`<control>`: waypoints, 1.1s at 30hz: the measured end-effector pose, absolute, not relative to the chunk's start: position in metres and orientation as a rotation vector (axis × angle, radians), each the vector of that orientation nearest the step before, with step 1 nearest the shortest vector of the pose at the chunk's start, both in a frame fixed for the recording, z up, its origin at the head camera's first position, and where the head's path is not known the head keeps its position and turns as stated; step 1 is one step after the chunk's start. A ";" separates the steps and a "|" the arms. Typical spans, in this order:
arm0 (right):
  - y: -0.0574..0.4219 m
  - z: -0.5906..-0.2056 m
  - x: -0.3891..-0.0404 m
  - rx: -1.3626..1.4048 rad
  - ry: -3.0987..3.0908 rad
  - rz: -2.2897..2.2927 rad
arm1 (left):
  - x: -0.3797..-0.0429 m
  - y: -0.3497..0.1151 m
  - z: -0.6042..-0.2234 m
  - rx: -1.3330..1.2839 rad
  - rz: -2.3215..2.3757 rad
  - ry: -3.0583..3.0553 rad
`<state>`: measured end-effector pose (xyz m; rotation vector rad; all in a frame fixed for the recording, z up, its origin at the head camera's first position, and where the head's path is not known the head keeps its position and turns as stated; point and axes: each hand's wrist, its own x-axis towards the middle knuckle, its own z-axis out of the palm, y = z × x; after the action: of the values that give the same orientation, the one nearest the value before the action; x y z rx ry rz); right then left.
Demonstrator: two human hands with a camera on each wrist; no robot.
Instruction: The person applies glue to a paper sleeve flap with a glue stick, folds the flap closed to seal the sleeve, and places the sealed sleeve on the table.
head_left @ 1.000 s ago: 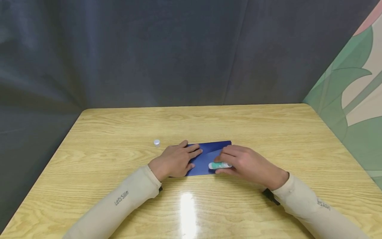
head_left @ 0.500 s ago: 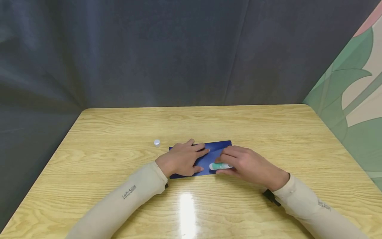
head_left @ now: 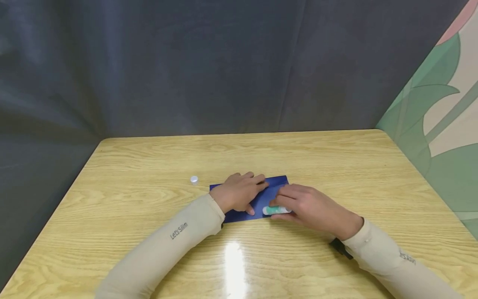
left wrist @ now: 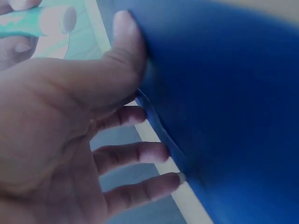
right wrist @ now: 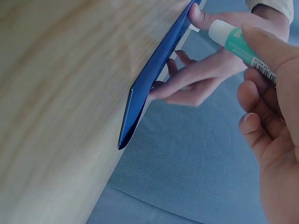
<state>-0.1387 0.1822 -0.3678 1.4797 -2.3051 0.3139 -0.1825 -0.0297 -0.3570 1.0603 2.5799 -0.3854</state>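
A folded sheet of blue paper (head_left: 259,204) lies flat on the table, a crease along its far side. My left hand (head_left: 242,192) rests on it, fingers spread towards the far edge and thumb near the front one. In the left wrist view, the thumb and fingertips of that hand (left wrist: 60,107) touch the blue paper (left wrist: 224,107). Just above the paper's right part, my right hand (head_left: 313,209) holds a green-and-white glue stick (head_left: 275,210) between thumb and fingers. The right wrist view shows the glue stick (right wrist: 240,44) apart from the paper (right wrist: 154,70), its white end towards the left hand.
A small white cap (head_left: 194,180) stands on the wooden table (head_left: 149,162), left of the paper. A dark curtain (head_left: 201,66) hangs behind the table's far edge. On the right is a panel with a leaf pattern (head_left: 448,104).
My left hand has slid to the right across the blue paper, uncovering its left end. My right hand, with the glue stick, has stayed nearly in place.
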 end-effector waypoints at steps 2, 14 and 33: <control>0.182 -0.368 -0.138 1.483 -2.308 0.312 | -0.185 -0.023 -0.354 1.051 -0.412 2.559; 0.183 -0.368 -0.138 1.487 -2.268 0.293 | -0.190 -0.006 -0.351 1.042 -0.430 2.499; 0.184 -0.370 -0.135 1.486 -2.254 0.358 | -0.160 -0.034 -0.371 1.230 -0.125 2.801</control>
<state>-0.1346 0.1835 -0.3701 1.4859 -2.2537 0.3575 -0.1602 -0.0341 -0.3713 1.2303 2.8015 -0.1250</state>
